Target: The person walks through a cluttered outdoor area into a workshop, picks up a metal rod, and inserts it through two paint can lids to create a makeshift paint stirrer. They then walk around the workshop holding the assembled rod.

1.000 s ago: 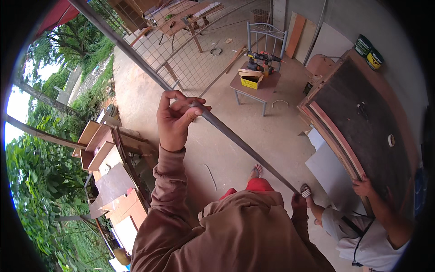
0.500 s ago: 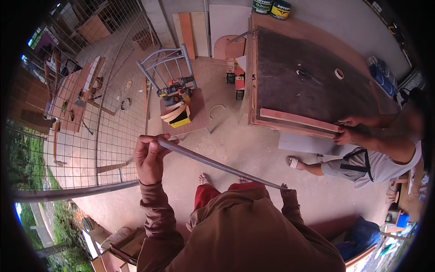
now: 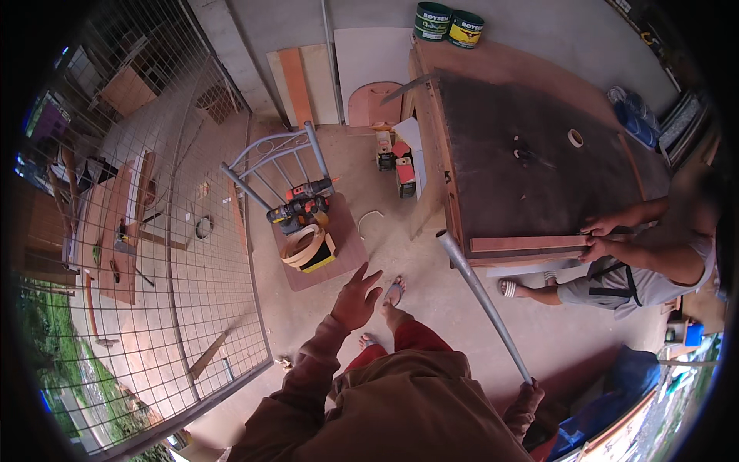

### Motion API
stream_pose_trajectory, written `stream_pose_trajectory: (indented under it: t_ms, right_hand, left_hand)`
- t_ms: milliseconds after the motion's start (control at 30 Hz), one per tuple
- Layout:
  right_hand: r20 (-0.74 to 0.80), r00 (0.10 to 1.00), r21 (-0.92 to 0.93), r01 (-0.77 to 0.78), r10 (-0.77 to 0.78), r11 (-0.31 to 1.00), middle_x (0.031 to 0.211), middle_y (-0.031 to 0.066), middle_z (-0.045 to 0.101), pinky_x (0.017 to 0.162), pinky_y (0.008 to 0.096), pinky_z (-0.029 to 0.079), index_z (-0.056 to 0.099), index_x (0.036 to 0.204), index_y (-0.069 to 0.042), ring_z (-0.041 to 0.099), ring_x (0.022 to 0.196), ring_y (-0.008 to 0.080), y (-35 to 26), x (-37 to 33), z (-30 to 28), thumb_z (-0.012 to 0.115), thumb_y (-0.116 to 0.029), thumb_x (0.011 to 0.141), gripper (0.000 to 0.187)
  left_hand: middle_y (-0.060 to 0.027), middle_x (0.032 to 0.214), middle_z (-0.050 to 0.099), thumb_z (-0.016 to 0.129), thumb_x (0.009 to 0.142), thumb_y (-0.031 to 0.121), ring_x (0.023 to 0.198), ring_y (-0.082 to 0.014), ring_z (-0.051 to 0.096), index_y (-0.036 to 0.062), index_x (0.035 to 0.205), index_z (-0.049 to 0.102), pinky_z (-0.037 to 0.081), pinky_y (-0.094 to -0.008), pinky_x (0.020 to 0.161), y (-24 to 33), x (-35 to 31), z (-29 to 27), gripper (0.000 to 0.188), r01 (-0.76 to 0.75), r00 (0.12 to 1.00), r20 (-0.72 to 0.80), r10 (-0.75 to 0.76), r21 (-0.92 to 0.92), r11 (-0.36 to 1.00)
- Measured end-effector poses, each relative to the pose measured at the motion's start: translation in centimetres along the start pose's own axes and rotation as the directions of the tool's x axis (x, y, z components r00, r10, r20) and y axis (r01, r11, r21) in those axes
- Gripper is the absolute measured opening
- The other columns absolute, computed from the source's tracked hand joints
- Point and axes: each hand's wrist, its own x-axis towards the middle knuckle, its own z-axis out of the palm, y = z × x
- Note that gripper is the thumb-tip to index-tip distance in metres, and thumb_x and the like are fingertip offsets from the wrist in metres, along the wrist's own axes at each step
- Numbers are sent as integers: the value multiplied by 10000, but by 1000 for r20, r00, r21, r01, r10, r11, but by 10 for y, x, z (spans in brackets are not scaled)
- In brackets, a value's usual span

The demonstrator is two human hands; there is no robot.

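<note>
A long grey metal pipe [image 3: 486, 309] slants up and away from my right hand [image 3: 526, 396], whose fingers are closed round its near end. The pipe's far, hollow end is up beside the corner of the dark-topped workbench [image 3: 531, 200]. My left hand [image 3: 356, 299] is empty, fingers spread, over the floor just short of a chair [image 3: 350, 223]. Cordless drills [image 3: 300, 208] and a coil of pale strip [image 3: 302, 248] in a yellow and black box [image 3: 319, 262] rest on that chair's seat.
A co-worker [image 3: 654, 254] at the right holds a wooden strip [image 3: 527, 243] along the workbench edge. A tape roll [image 3: 575, 138] lies on the bench, paint cans [image 3: 433, 21] beyond it. Wire mesh [image 3: 177, 292] runs along the left, and a blue sheet [image 3: 616, 393] is at lower right.
My left hand has let go of the pipe and moved right. The pipe, held in my right hand alone, has swung to the right. My view has shifted, and one foot is further forward.
</note>
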Motion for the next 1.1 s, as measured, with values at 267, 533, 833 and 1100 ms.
stream_pose_trajectory:
  t_ms: [267, 533, 833, 1100]
  right_hand:
    - [-96, 995, -273, 10, -37, 962, 759, -35, 523, 602, 293, 446, 691, 840, 11, 494, 680, 108, 22, -4, 109, 582, -28, 924, 143]
    - [90, 616, 996, -40, 783, -83, 632, -5, 344, 424, 256, 355, 379, 778, -114, 335, 470, 139, -3, -37, 172, 290, -101, 1011, 249]
    - [6, 765, 856, 330, 644, -399, 630, -26, 346, 418, 260, 292, 441, 832, -114, 298, 480, 111, -185, -104, 182, 487, -620, 1092, 570]
    - [-299, 954, 915, 289, 10, -282, 791, -19, 434, 793, 344, 433, 542, 916, -145, 453, 732, 138, -388, -103, 242, 543, -443, 1125, 364]
  left_hand:
    - [-235, 1552, 522, 613, 1076, 64, 1294, -369, 659, 50, 1631, 297, 569, -486, 1036, 120, 138, -18, 639, 3, 999, 26, 44, -892, 452]
    - [-180, 1353, 638, 622, 1097, 153, 1114, -323, 734, 7, 1406, 524, 623, -441, 967, 123, 245, -11, 356, 5, 999, -23, -47, -847, 531]
    - [-123, 1144, 658, 642, 1092, 376, 957, -306, 723, 73, 1345, 558, 614, -405, 879, 128, 373, 20, 404, 146, 989, 125, -77, -799, 583]
    - [-106, 1274, 655, 670, 1072, 417, 1230, -282, 638, 49, 1369, 599, 540, -416, 1103, 1, 581, 47, 479, 399, 915, 378, -139, -898, 184]
